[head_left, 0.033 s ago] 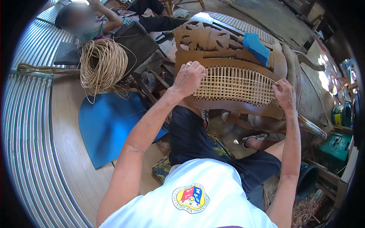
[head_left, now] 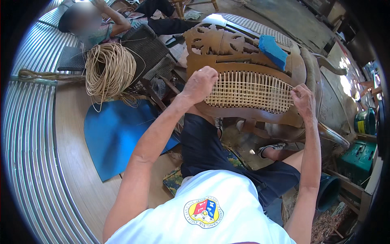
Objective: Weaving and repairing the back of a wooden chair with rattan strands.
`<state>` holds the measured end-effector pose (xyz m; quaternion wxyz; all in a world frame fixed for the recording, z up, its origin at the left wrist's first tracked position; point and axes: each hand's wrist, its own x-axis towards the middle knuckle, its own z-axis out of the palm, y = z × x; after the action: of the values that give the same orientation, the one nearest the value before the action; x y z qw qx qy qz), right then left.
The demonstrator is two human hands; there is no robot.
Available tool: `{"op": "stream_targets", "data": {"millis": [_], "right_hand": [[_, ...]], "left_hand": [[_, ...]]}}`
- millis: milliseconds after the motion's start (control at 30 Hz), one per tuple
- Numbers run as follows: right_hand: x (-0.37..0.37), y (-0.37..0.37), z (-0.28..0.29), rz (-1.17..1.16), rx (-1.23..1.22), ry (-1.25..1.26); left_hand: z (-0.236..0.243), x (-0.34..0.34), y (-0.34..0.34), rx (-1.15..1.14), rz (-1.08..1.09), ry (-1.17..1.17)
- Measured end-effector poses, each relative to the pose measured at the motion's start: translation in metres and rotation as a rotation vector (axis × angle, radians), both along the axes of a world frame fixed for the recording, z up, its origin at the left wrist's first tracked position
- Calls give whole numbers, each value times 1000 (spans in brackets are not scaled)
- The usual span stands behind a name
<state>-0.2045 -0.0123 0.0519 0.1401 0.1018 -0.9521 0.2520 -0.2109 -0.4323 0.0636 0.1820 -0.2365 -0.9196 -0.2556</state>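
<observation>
The left hand and right hand are seemingly pinching the woven cane panel at its side edges, inside the wooden frame — little is shifting, the weave looking unaltered.

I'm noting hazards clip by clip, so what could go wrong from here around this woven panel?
Uneven pull: the left hand and right hand are at opposite ends of the woven panel, so a harder tug from one might skew its open grid.

Slipping: the blue block lies on the wooden frame, beyond the weave from the person; a jolt could perhaps slide it off.
</observation>
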Motion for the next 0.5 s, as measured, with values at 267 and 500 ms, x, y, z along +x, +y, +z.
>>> {"op": "stream_targets", "data": {"millis": [267, 500], "right_hand": [[4, 2, 0, -23, -9, 3], [2, 3, -2, -23, -14, -8]], "left_hand": [[-2, 16, -31, -47, 373, -209], [-19, 38, -27, 115, 306, -115]]}}
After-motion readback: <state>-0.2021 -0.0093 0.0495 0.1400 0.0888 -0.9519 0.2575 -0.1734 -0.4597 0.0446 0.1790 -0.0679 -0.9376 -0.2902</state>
